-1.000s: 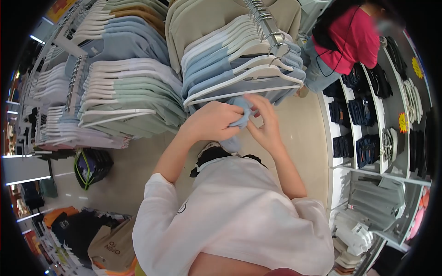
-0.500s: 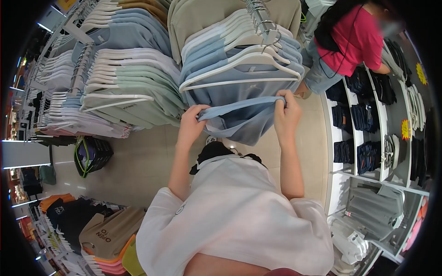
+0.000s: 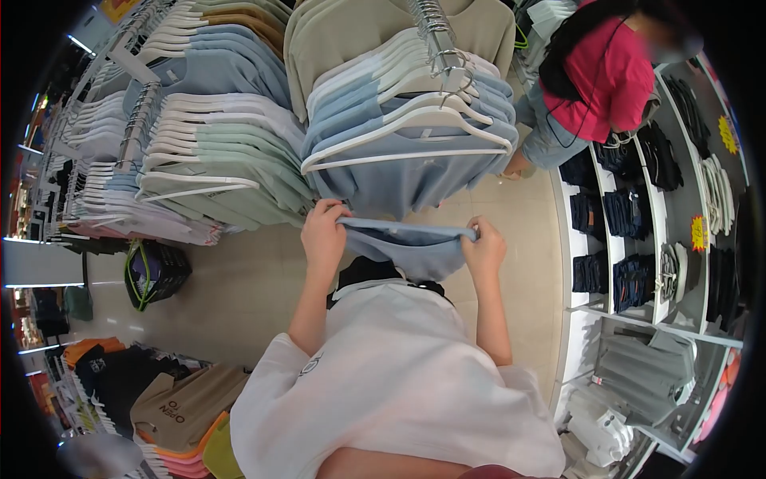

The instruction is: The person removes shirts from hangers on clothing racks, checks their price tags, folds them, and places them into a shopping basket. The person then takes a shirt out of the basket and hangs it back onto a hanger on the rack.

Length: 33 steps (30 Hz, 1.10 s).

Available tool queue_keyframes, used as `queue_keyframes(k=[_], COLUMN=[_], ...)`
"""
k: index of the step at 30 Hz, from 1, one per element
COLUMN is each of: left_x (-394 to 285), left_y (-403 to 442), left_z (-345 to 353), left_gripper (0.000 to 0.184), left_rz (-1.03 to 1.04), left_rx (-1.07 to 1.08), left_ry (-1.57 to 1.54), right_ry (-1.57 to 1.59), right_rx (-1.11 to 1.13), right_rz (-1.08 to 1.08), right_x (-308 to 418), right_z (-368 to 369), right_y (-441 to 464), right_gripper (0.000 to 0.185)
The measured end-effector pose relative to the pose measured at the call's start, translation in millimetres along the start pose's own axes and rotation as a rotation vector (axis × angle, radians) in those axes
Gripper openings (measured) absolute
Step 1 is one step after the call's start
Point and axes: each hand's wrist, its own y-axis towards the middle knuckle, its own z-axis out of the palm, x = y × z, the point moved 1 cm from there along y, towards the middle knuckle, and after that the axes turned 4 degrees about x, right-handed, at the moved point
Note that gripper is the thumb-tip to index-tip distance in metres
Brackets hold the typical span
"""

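Pinched in my left hand (image 3: 323, 239) is one end of the top edge of a light blue shirt (image 3: 407, 249). My right hand (image 3: 484, 246) grips the other end, so the edge is stretched between them in front of my waist. Just beyond it, a bare white hanger (image 3: 407, 159) hangs at the front of the rail. Behind that hanger, more light blue shirts (image 3: 359, 191) hang on white hangers. The fingertips are partly hidden by the fabric.
A metal rail (image 3: 435, 36) carries the row of shirts. Pale green shirts (image 3: 259, 156) hang to the left. A black basket (image 3: 169, 271) stands on the floor. To the right are shelves of folded jeans (image 3: 634, 279) and a person in a pink shirt (image 3: 610, 72).
Both hands have drawn the blue shirt down toward my body, away from the hanger, and its top edge is tauter. The person in pink has pulled their arm in from the shelf.
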Motion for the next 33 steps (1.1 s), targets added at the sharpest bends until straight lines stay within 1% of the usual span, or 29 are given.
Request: queue_keyframes(k=[1,3,4,5,6,7,8,9,10,11,12,13,14,15,16,17,18,19,21,22,23,24,25,27,28,29,30,32,33], left_x=[-1.8,-1.6,2.4,9.2,16.9,26.0,36.4,45.9,53.9,60.8,66.9,66.9,65.4,65.3,68.6,73.2,77.2,79.2,86.8,96.7,109.3,120.1,123.8,128.5,128.9,127.7,125.9,113.7,104.0], left_y=[-0.3,0.6,2.8,3.9,4.9,6.9,8.7,10.3,12.1,14.7,17.7,23.0,28.0,31.2,33.1,34.1,35.8,39.6,46.9,49.6,51.2,52.5,56.3,68.0,73.5,79.3,84.5,90.9,91.1], left_z=[-3.3,-7.5,-7.8,-4.9,-1.3,1.9,6.0,9.2,11.4,13.5,15.4,12.7,9.9,8.9,12.5,19.6,25.2,27.6,31.0,33.7,35.3,36.7,33.9,26.8,25.4,24.8,24.6,15.7,8.9], left_gripper=[0.020,0.020,0.020,0.017,0.015,0.015,0.014,0.013,0.013,0.012,0.011,0.011,0.012,0.013,0.013,0.017,0.021,0.021,0.018,0.018,0.018,0.018,0.018,0.019,0.019,0.019,0.019,0.019,0.019], left_rz=[-0.005,-0.148,-0.154,-0.194,-0.233,-0.239,-0.231,-0.222,-0.230,-0.249,-0.263,-0.267,-0.417,-0.569,-0.574,-0.605,-0.630,-0.629,-0.875,-0.875,-0.816,-0.758,-0.759,-0.682,-0.676,-0.645,-0.615,-0.569,-0.531], left_rx=[-0.005,0.154,0.147,0.248,0.348,0.343,0.383,0.423,0.419,0.413,0.401,0.389,0.345,0.295,0.283,0.182,0.075,0.066,-0.145,-0.155,-0.143,-0.129,-0.132,-0.036,-0.034,-0.048,-0.061,-0.081,-0.108], left_ry=[0.002,0.079,0.081,-0.030,-0.143,-0.143,-0.271,-0.400,-0.402,-0.610,-0.819,-0.823,-0.994,-1.164,-1.165,-1.367,-1.566,-1.569,-1.592,-1.594,-1.478,-1.361,-1.361,-1.135,-1.134,-1.072,-1.011,-0.964,-0.915], right_ry=[-0.140,-0.125,-0.110,-0.107,-0.015,0.077,0.078,0.253,0.426,0.422,0.640,0.859,0.855,1.047,1.236,1.232,1.261,1.286,1.352,1.422,1.419,1.539,1.657,1.713,1.767,1.791,1.793,1.619,1.528], right_rx=[-0.013,-0.071,-0.132,-0.127,-0.023,0.081,0.087,0.179,0.272,0.280,0.287,0.293,0.303,0.355,0.404,0.415,0.477,0.539,0.592,0.638,0.644,0.643,0.638,0.614,0.587,0.542,0.535,0.354,0.293], right_rz=[-0.071,-0.153,-0.226,-0.232,-0.106,0.021,0.016,0.109,0.204,0.199,0.169,0.137,0.129,0.276,0.432,0.429,0.514,0.597,0.668,0.747,0.746,0.652,0.553,0.502,0.452,0.490,0.486,0.338,0.337], right_x=[-3.5,-8.6,-7.8,-6.4,-5.6,-4.5,-2.0,-0.5,1.3,5.5,12.0,18.3,23.9,28.7,31.9,26.7,16.1,25.4,41.9,54.7,59.4,64.4,68.3,63.6,64.9,66.5,64.9,58.8,56.8], right_z=[4.1,17.5,22.1,25.3,28.9,33.2,36.5,40.4,44.3,49.7,57.7,65.7,72.7,81.2,90.6,106.2,127.6,131.7,133.6,133.8,139.1,143.6,146.9,159.1,161.3,160.5,164.5,169.5,168.4], right_y=[-1.3,-7.1,-7.1,-5.2,-2.5,1.2,5.8,10.4,14.7,18.8,23.0,28.3,34.8,40.7,45.7,50.3,54.0,58.5,62.9,64.0,65.7,68.0,70.7,75.1,77.4,78.8,79.9,81.3,80.2], right_gripper=[0.008,0.009,0.009,0.009,0.010,0.012,0.012,0.014,0.017,0.017,0.018,0.018,0.018,0.017,0.016,0.016,0.018,0.020,0.022,0.024,0.024,0.025,0.028,0.034,0.040,0.031,0.031,0.025,0.019])
